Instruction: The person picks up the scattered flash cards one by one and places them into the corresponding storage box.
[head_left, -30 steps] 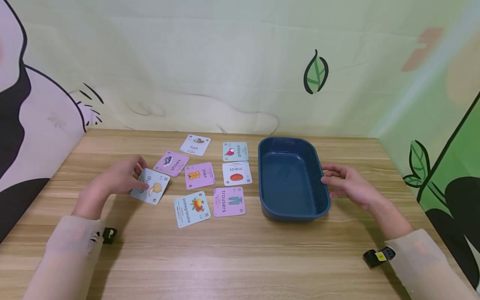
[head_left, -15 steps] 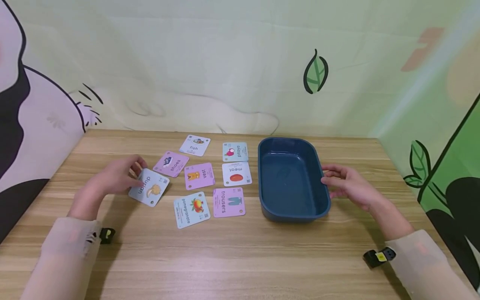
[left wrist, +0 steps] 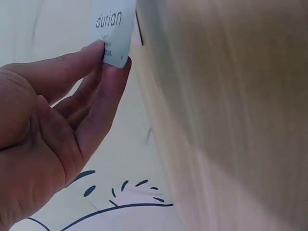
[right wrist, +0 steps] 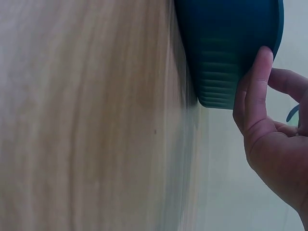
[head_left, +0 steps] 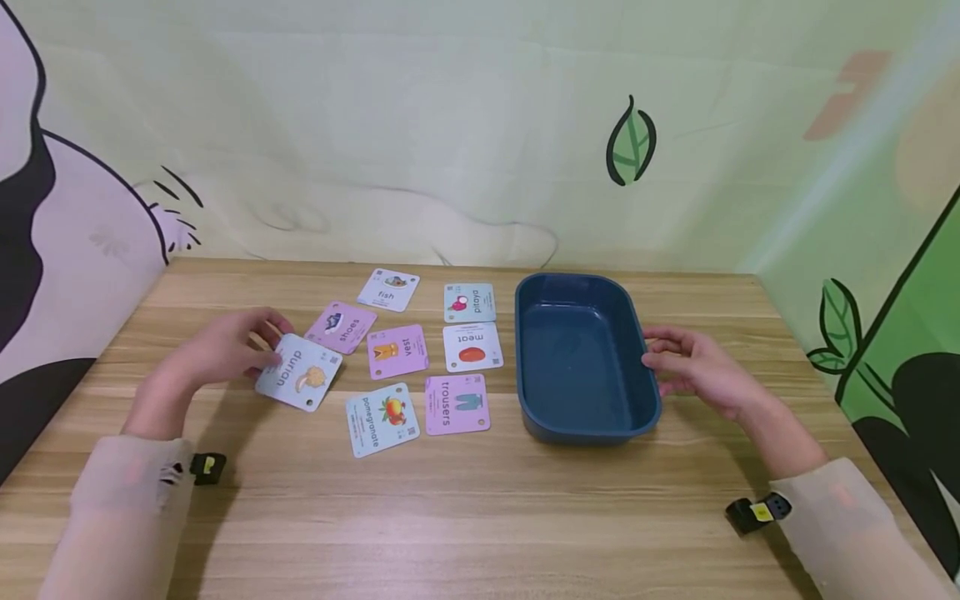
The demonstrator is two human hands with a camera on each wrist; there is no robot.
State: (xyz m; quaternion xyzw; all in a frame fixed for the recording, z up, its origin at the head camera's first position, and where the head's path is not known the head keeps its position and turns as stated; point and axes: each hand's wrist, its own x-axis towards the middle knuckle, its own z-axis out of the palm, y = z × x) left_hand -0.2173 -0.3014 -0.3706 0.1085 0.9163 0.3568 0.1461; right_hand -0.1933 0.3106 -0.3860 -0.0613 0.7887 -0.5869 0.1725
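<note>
at left on the desk (head_left: 480, 517), your left hand (head_left: 232, 346) pinches a pale-blue, round-cornered durian card (head_left: 300, 375); your relaxed right hand (head_left: 697, 368) touches a dark-blue bin (head_left: 588, 434) from the right.

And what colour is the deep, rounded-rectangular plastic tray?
Dark blue; the tray shows best in the head view.

8 cards (head_left: 396, 353) left — tray (head_left: 585, 371) right, table (head_left: 510, 517) beneath

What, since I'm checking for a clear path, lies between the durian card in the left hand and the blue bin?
The vest card and the meat card lie flat on the table between the durian card and the blue bin. Nothing tall is visible there until the bin's own left wall.
</note>
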